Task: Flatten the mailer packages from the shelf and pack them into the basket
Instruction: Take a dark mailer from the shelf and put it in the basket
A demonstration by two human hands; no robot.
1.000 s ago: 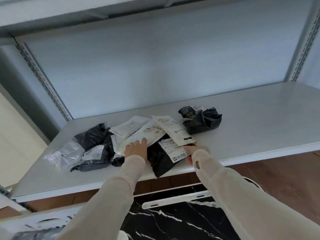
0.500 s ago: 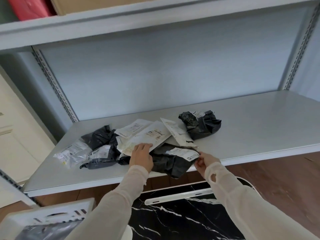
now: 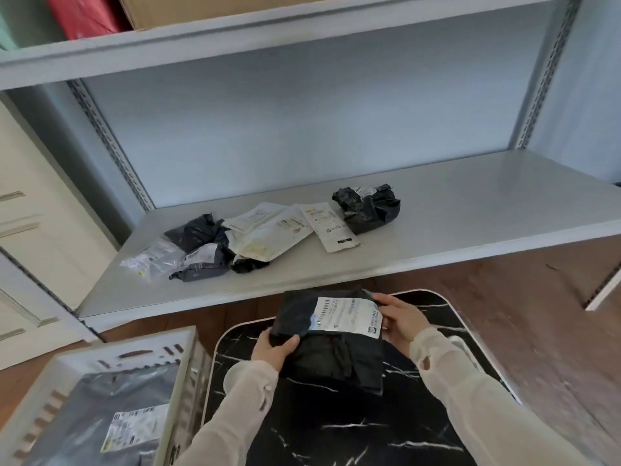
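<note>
A black mailer (image 3: 331, 354) with a white shipping label is held over the black marble table (image 3: 336, 428). My left hand (image 3: 274, 348) grips its left edge, and my right hand (image 3: 398, 317) holds its right edge by the label. On the grey shelf (image 3: 453, 210) lie several more mailers: a crumpled black one (image 3: 368, 208) at the right, white ones (image 3: 268, 232) in the middle, and dark and clear ones (image 3: 191, 253) at the left. The white basket (image 3: 174, 361) stands at the lower left with a grey mailer (image 3: 100, 418) flat inside.
An upper shelf (image 3: 235, 35) carries a cardboard box and a red package. White cabinet doors (image 3: 33, 230) stand at the left. Wooden floor (image 3: 554, 331) shows to the right of the marble table.
Both hands have pulled the black mailer off the shelf and down over the marble table. The view has tilted down, so the basket shows more fully.
</note>
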